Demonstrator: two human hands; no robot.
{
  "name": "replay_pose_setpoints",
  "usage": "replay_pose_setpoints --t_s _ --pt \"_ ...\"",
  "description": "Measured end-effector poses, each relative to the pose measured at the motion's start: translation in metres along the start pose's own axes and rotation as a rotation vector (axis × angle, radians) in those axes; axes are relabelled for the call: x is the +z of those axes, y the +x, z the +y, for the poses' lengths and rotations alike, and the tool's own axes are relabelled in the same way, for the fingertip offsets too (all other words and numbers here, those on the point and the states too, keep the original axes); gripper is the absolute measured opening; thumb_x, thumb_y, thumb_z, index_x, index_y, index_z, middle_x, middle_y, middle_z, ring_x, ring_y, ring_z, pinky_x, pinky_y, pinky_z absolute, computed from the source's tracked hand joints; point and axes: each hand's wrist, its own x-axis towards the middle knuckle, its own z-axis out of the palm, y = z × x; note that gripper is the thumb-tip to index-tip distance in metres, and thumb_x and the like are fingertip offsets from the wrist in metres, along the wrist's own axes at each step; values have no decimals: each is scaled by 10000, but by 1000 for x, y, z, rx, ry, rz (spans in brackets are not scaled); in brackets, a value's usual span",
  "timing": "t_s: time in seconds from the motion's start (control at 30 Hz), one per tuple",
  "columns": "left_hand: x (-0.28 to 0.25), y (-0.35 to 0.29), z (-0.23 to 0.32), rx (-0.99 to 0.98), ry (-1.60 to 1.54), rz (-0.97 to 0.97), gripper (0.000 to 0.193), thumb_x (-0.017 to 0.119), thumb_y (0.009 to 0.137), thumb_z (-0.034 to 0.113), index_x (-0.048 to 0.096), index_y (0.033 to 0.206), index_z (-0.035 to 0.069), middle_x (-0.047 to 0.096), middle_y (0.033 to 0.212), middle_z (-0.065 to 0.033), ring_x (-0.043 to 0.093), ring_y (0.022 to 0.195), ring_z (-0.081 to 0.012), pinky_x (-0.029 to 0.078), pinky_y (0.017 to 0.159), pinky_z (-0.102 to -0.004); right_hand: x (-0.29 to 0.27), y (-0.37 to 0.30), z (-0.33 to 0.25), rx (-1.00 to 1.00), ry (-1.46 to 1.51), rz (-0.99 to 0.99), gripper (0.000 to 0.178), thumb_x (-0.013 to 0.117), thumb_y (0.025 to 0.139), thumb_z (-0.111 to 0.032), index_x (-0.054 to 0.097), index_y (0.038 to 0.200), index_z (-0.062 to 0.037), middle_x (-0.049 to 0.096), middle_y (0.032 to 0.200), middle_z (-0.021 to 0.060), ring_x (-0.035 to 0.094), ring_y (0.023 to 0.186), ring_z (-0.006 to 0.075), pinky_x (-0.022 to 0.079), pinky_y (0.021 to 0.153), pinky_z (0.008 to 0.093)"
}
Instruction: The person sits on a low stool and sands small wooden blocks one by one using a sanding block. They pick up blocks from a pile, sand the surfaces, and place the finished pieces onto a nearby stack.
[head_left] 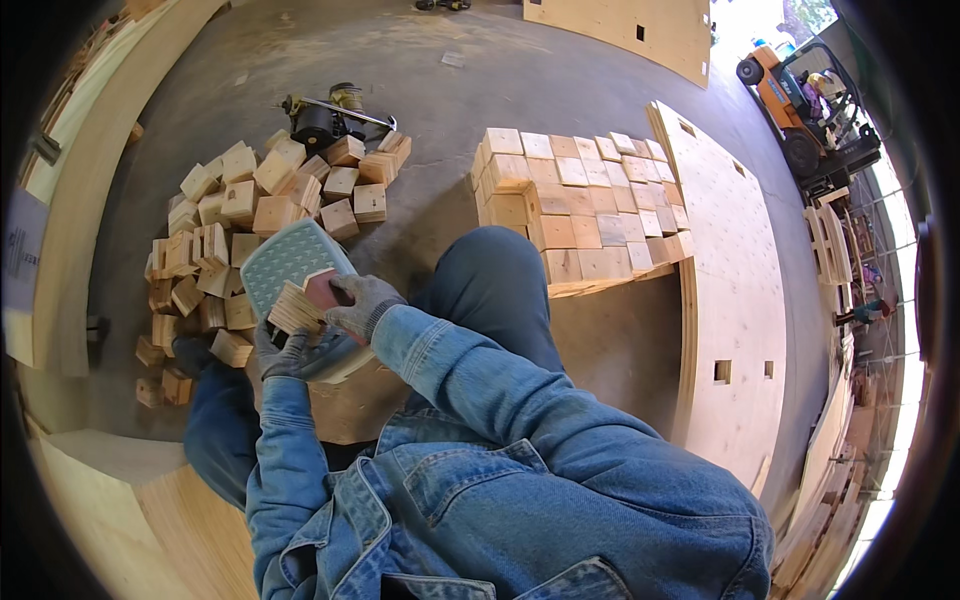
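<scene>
My left hand (285, 352), in a grey glove, grips a small plywood block (295, 309) from below and tilts it up. Against the block's upper right edge, my right hand (366, 305), also gloved, holds a flat reddish piece (320, 289) that looks like a sanding block. Both hands are over a pale blue plastic stool (290, 258) with a patterned top. A loose heap of wooden blocks (240, 200) lies on the floor beyond and left of the stool. To the right of my knee, many similar blocks stand in a neat stack (590, 205).
A black and yellow-green power tool (320, 122) sits behind the heap. Long plywood panels (735, 300) with square holes flank the stack on the right. Plywood (95, 190) also stands at the left. An orange forklift (775, 90) is parked far right.
</scene>
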Motion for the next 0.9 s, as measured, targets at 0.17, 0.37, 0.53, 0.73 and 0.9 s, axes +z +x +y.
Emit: replay_pose_setpoints --t_s 0.17,0.37,0.53,0.73,0.9 --pt "1 -4 1 -16 167 32 958 974 668 68 422 1450 88 594 1395 -137 618 1262 -275 578 1036 -417 -4 -6 3 -31 -53 2 778 865 802 -420 628 1452 -63 694 1316 236 689 1188 374 528 1052 421" --pt "5 -16 16 -146 66 -10 950 957 608 -20 428 1383 127 575 1390 -142 646 1211 -299 599 1030 -447 -6 -13 2 -51 42 -11 775 877 811 -388 616 1460 -55 703 1301 236 699 1182 355 536 1038 403" --pt "9 -29 21 -14 107 -57 741 926 679 -4 523 1291 108 624 1231 -105 661 1117 -257 593 987 -427 -25 -24 -7 10 212 -57 783 886 811 -367 605 1465 -41 733 1252 237 728 1134 351 554 1009 398" --pt "-3 -1 -33 57 66 -54 500 858 846 99 555 1243 87 600 1046 -29 601 873 -127 542 751 -289 -5 -19 22 1 165 27 706 865 827 -288 623 1452 -68 745 1255 200 719 1179 335 544 1031 377" --pt "-9 9 -48 143 330 36 531 956 788 297 659 1161 65 655 1038 -12 591 888 -131 533 770 -309 -41 -51 3 68 193 -81 693 856 855 -297 609 1465 -79 732 1277 211 695 1212 378 518 1056 425"
